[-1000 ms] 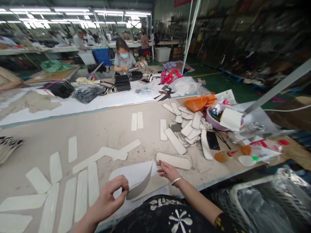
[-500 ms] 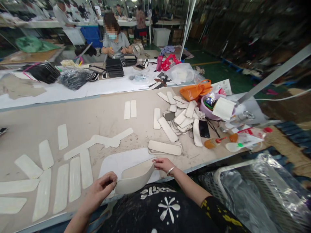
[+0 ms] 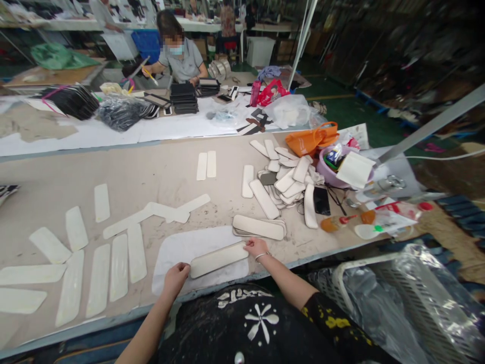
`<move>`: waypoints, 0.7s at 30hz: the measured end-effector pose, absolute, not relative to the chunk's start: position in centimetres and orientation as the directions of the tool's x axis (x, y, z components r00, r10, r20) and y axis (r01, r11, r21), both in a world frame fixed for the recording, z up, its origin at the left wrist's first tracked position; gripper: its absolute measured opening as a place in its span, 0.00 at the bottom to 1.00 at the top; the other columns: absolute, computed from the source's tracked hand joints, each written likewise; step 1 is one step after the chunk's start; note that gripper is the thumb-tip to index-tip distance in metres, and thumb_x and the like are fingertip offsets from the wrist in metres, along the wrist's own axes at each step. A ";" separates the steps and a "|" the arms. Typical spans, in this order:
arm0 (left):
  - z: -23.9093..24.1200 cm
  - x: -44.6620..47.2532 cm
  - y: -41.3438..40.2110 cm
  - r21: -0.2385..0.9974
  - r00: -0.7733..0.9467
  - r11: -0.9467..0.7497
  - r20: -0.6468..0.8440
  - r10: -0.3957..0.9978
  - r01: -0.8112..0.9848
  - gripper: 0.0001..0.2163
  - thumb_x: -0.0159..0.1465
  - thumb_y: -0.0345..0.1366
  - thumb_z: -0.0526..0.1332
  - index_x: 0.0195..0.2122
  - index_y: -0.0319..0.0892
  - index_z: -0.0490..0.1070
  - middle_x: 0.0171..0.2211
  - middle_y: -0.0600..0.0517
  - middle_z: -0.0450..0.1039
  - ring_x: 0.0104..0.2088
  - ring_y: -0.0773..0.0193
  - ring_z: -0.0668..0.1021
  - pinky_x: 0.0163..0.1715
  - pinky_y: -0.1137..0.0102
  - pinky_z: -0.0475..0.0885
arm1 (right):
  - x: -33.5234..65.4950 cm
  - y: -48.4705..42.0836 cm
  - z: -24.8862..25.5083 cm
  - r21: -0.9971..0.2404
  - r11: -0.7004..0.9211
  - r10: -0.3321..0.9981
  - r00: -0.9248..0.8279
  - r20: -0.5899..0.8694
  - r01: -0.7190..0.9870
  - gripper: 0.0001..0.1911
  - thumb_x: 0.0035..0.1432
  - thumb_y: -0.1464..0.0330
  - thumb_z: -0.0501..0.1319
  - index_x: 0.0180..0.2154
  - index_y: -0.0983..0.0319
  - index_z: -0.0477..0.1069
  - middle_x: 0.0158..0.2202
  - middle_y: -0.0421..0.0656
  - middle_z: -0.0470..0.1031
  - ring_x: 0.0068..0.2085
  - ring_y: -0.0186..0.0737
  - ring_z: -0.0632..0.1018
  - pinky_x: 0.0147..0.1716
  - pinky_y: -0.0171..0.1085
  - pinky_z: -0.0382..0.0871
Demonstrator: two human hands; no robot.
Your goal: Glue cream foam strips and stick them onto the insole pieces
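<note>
A long, off-white, round-cornered strip [image 3: 220, 259] lies nearly flat over a white sheet [image 3: 163, 250] near the table's front edge. My left hand [image 3: 177, 278] pinches its left end, and my right hand [image 3: 257, 247] grips the right end between thumb and fingers. Just beyond it sits a small stack of similar strips [image 3: 259, 227]. To the left, several pale strips [image 3: 99, 280] are spread out, some overlapping. Whether another piece lies beneath the held strip is hidden.
A loose heap of strips [image 3: 288, 182] is at the right, beside a black phone [image 3: 322, 201], a purple basin [image 3: 329, 174] and an orange bag [image 3: 312, 139]. Glue-coloured bottles [image 3: 333, 223] stand near the right edge. A plastic crate [image 3: 341, 280] is below. A co-worker [image 3: 182, 58] sits opposite.
The strip was bowed and raised near my body; now it is straightened and laid down on the sheet. Both hands moved forward with it. The co-worker's one hand moved outward with a yellow tool.
</note>
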State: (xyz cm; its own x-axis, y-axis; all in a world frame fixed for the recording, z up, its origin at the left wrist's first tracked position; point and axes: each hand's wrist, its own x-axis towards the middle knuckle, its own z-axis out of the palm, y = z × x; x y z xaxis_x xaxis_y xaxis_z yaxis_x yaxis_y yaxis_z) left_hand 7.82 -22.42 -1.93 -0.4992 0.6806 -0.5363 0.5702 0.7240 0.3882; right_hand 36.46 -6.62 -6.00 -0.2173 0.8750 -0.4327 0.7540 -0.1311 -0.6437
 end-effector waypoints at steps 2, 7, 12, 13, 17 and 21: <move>-2.6 7.7 -21.9 0.358 -0.502 0.723 -0.539 0.677 0.591 0.12 0.56 0.39 0.49 0.27 0.43 0.71 0.22 0.51 0.74 0.31 0.58 0.76 0.29 0.70 0.64 | 36.3 -6.3 -6.5 -0.618 -0.115 0.875 -0.215 -0.435 0.778 0.05 0.43 0.69 0.66 0.27 0.61 0.74 0.27 0.40 0.77 0.32 0.37 0.76 0.33 0.33 0.66; -3.7 7.7 -21.4 0.317 -0.500 0.718 -0.546 0.673 0.620 0.13 0.56 0.38 0.49 0.28 0.42 0.72 0.24 0.49 0.75 0.33 0.57 0.77 0.29 0.69 0.64 | 36.2 -6.1 -7.4 -0.556 -0.089 0.880 -0.196 -0.432 0.826 0.05 0.44 0.67 0.66 0.28 0.61 0.74 0.28 0.40 0.77 0.32 0.38 0.76 0.33 0.34 0.66; -3.9 7.6 -21.4 0.321 -0.482 0.708 -0.553 0.680 0.629 0.11 0.54 0.36 0.51 0.27 0.42 0.73 0.25 0.49 0.76 0.32 0.58 0.77 0.28 0.70 0.63 | 35.9 -6.1 -7.5 -0.534 -0.046 0.873 -0.226 -0.433 0.844 0.05 0.44 0.68 0.66 0.28 0.60 0.74 0.28 0.40 0.77 0.32 0.38 0.76 0.34 0.34 0.66; -3.8 7.6 -21.4 0.325 -0.479 0.705 -0.552 0.683 0.630 0.11 0.54 0.36 0.51 0.27 0.41 0.73 0.26 0.49 0.76 0.32 0.58 0.77 0.28 0.70 0.63 | 35.9 -6.1 -7.5 -0.528 -0.040 0.871 -0.229 -0.434 0.848 0.05 0.44 0.68 0.65 0.28 0.60 0.74 0.29 0.40 0.77 0.33 0.38 0.76 0.34 0.34 0.66; -3.4 7.7 -21.4 0.325 -0.478 0.698 -0.544 0.690 0.638 0.12 0.55 0.35 0.50 0.27 0.40 0.73 0.27 0.48 0.76 0.33 0.59 0.77 0.31 0.71 0.64 | 35.8 -6.0 -7.1 -0.503 -0.026 0.865 -0.233 -0.444 0.864 0.05 0.45 0.68 0.65 0.28 0.60 0.74 0.28 0.40 0.77 0.33 0.39 0.76 0.34 0.34 0.66; -3.5 7.6 -21.4 0.324 -0.469 0.701 -0.560 0.683 0.635 0.12 0.57 0.39 0.53 0.29 0.40 0.74 0.28 0.49 0.77 0.33 0.60 0.77 0.31 0.72 0.65 | 35.7 -6.0 -6.7 -0.496 -0.014 0.859 -0.244 -0.451 0.868 0.05 0.46 0.67 0.64 0.28 0.60 0.74 0.28 0.40 0.77 0.33 0.39 0.76 0.34 0.34 0.66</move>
State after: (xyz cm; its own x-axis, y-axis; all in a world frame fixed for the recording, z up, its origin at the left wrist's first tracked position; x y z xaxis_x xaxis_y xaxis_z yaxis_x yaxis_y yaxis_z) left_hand 7.59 -21.35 -3.46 -0.4687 0.6829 -0.5603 0.6351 0.7014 0.3236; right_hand 35.74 -5.99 -6.66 -0.2437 0.8587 -0.4508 0.8683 -0.0139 -0.4959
